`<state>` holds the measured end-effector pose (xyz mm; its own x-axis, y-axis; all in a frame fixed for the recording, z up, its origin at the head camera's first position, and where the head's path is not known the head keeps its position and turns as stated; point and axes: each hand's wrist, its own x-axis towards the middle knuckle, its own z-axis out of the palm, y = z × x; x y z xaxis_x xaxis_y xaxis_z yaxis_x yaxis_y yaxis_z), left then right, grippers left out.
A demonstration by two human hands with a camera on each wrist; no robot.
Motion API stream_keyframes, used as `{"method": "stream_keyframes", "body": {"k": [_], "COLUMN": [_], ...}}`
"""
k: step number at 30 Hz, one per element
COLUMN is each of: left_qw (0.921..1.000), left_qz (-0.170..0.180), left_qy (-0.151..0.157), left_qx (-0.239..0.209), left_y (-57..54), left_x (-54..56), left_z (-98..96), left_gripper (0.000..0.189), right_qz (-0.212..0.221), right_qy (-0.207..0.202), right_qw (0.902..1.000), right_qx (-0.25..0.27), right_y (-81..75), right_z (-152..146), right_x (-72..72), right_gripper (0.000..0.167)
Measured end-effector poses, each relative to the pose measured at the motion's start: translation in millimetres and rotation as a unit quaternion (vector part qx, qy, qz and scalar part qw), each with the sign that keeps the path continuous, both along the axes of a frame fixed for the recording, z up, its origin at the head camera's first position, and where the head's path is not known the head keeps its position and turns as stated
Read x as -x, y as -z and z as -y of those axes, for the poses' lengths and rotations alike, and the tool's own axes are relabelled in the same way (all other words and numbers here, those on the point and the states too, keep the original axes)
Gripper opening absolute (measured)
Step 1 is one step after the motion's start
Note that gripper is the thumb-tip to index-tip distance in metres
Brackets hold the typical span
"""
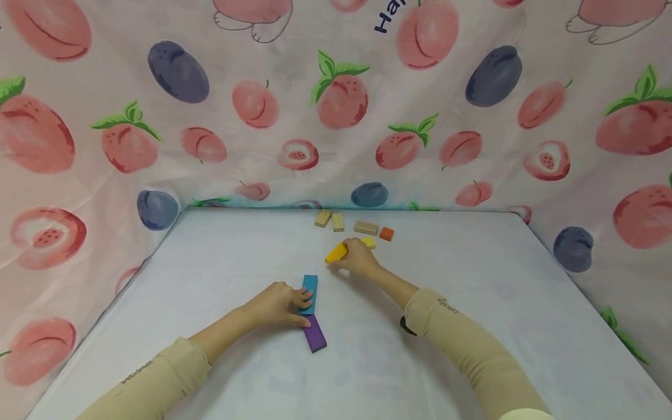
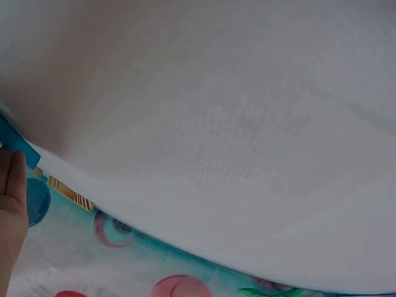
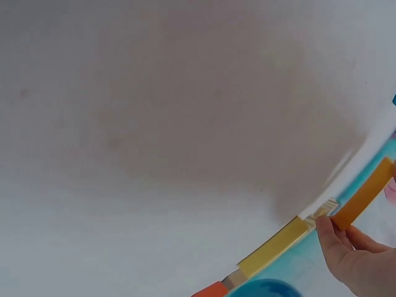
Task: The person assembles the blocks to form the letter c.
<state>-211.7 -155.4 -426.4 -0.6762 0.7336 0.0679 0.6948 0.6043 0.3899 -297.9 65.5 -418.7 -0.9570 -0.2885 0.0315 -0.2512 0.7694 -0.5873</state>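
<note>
In the head view my left hand (image 1: 278, 303) lies over the near end of a blue block (image 1: 311, 284). Its fingers rest across that block, while the thumb touches the upper end of a purple block (image 1: 316, 337). The two blocks lie nearly end to end on the table, at a slight angle. Farther off to the right, my right hand (image 1: 359, 258) pinches a yellow-orange block (image 1: 337, 252); the right wrist view shows this orange block (image 3: 365, 193) between thumb and fingers. A lighter yellow block (image 1: 369, 242) lies just behind the right hand, partly covered by it.
Near the table's back edge lie two ridged wooden blocks (image 1: 338, 221), a plain wooden block (image 1: 366, 227) and a red-orange block (image 1: 387, 234). A peach-patterned cloth (image 1: 299, 122) hangs behind and at the sides of the white table (image 1: 446, 251).
</note>
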Motion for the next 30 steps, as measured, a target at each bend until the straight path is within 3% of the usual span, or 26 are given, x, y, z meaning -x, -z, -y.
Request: {"method": "stream_keyframes", "body": {"k": [8, 13, 23, 30], "left_qw": [0.9999, 0.9999, 0.9999, 1.0000], "left_qz": [0.015, 0.015, 0.010, 0.000], "left_qy": [-0.007, -0.002, -0.001, 0.003], "left_qx": [-0.004, -0.006, 0.006, 0.000], "left_y": [0.8, 0.9, 2.4, 2.5], "left_x": [1.7, -0.4, 0.0, 3.4], "left_z": [-0.2, 0.6, 0.3, 0.4], "left_gripper": [0.047, 0.047, 0.047, 0.047], "right_qz": [-0.018, -0.004, 0.015, -0.001], "right_qy": [-0.033, -0.041, -0.036, -0.032], "right_qw": [0.9990, 0.9987, 0.9990, 0.9984], "right_qx": [-0.026, -0.029, -0.024, -0.046], "right_y": [0.9, 2.2, 5.5, 3.5], "right_z": [5.8, 11.0, 20.9, 26.8], "right_x": [-3.5, -5.4, -6.3, -10.7], "right_gripper": [0.064, 0.064, 0.065, 0.063]}}
